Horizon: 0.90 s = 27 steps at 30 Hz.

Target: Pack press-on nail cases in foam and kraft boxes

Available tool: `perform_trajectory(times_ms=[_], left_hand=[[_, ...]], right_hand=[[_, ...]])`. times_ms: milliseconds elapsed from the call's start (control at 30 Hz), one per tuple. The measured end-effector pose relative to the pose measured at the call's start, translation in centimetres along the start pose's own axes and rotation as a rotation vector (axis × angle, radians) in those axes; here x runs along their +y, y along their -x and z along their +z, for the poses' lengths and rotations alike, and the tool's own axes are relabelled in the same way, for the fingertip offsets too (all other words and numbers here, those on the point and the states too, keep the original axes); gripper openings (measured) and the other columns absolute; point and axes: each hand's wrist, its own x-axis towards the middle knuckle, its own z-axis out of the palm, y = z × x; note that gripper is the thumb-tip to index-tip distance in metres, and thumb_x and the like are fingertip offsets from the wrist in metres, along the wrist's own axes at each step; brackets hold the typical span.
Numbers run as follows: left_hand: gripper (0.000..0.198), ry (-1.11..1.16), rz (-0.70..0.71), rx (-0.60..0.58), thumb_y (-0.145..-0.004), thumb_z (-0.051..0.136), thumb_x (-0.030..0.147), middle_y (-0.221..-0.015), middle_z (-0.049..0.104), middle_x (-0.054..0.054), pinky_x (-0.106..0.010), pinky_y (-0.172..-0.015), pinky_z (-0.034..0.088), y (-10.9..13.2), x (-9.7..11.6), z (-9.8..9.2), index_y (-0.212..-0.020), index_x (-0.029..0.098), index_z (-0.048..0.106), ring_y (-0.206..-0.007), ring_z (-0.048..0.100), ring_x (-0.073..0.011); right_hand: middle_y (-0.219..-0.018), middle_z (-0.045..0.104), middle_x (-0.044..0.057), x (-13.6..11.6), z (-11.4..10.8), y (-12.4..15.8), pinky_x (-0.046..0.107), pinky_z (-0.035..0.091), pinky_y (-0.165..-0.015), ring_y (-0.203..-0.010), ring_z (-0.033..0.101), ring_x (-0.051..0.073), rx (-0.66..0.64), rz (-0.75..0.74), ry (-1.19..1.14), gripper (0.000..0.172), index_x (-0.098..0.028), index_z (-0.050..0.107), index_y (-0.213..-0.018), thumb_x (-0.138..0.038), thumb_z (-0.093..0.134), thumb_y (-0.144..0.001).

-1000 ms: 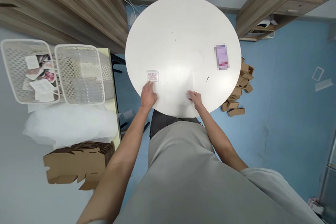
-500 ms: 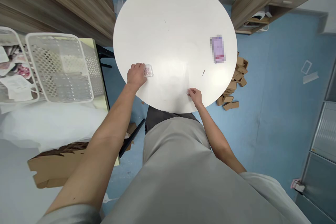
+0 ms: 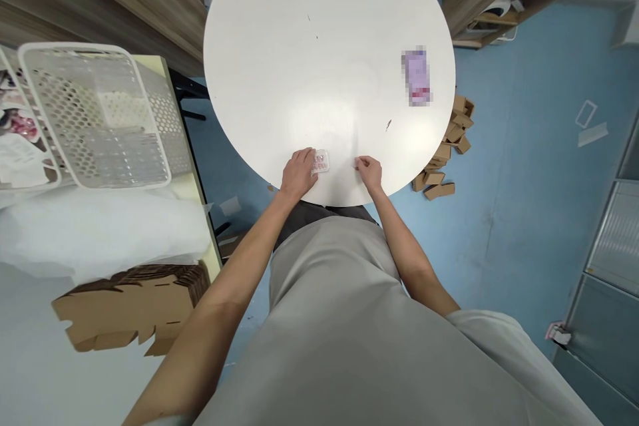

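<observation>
My left hand [image 3: 298, 173] is closed on the left side of a small, flat, clear plastic case [image 3: 321, 161] with pinkish bits inside. The case lies near the front edge of the round white table [image 3: 269, 66], and my fingers cover part of it. To the right, my right hand [image 3: 369, 172] pinches thumb and fingers together just above the tabletop. A faint straight edge, perhaps of something see-through, runs up from those fingertips; what they hold is too faint to name. A gap separates the case from my right hand.
A purple, pixelated rectangle [image 3: 418, 76] lies on the table's right side. White plastic baskets [image 3: 100, 116] stand on a side table at left, above white wrapping [image 3: 100, 233] and flattened cardboard boxes [image 3: 130, 309]. Small brown boxes [image 3: 439, 173] lie on the floor at right.
My left hand has brought the clear case rightward and nearer my body, close to my right hand. My right hand stays pinched in about the same spot. The view has shifted slightly.
</observation>
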Motion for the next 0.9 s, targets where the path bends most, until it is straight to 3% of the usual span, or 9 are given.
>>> perform_trajectory(times_ms=[367,533,633,767,900], left_hand=[[0.079,-0.046,-0.01,-0.021,-0.084,0.063,0.013,-0.17,0.053,-0.021,-0.061,-0.129,0.046,-1.8,-0.6,0.7,-0.163,0.015,0.053,-0.158,0.046,-0.0423],[0.078,-0.023,-0.017,-0.028,-0.088,0.068,0.016,-0.174,0.047,-0.021,-0.06,-0.131,0.043,-1.6,-0.8,0.9,-0.164,0.017,0.05,-0.161,0.043,-0.0424],[0.078,0.02,-0.029,0.038,-0.091,0.073,0.024,-0.178,0.041,-0.021,-0.06,-0.133,0.04,-0.8,-0.7,0.8,-0.165,0.017,0.049,-0.164,0.039,-0.0425],[0.063,0.148,-0.146,0.177,-0.098,0.064,0.026,-0.165,0.055,-0.019,-0.051,-0.123,0.053,0.3,-0.5,1.0,-0.16,0.019,0.054,-0.146,0.061,-0.0343],[0.056,0.322,-0.389,0.2,-0.096,0.064,0.025,-0.142,0.071,-0.017,-0.045,-0.107,0.063,0.4,-0.6,1.6,-0.151,0.019,0.06,-0.116,0.075,-0.0273]], right_hand=[[-0.108,0.084,0.008,-1.1,-0.8,1.0,0.04,0.058,-0.1,-0.103,0.076,0.027,0.029,-0.075,0.077,0.024,-0.023,0.077,-0.097,-0.043,0.063,-0.102],[-0.109,0.084,0.008,-1.6,-1.1,1.5,0.04,0.058,-0.1,-0.104,0.075,0.027,0.027,-0.108,0.086,0.023,-0.024,0.077,-0.097,-0.043,0.065,-0.103],[-0.111,0.082,0.009,-2.2,-0.9,2.0,0.041,0.058,-0.1,-0.103,0.075,0.027,0.009,-0.164,0.112,0.024,-0.024,0.076,-0.098,-0.043,0.065,-0.105],[-0.117,0.079,0.009,-3.2,-0.1,2.8,0.04,0.059,-0.098,-0.103,0.075,0.026,-0.035,-0.255,0.146,0.026,-0.024,0.077,-0.101,-0.045,0.063,-0.108],[-0.118,0.077,0.008,-4.6,1.6,3.3,0.038,0.058,-0.094,-0.102,0.075,0.024,-0.126,-0.352,0.197,0.021,-0.023,0.076,-0.102,-0.039,0.064,-0.108]])
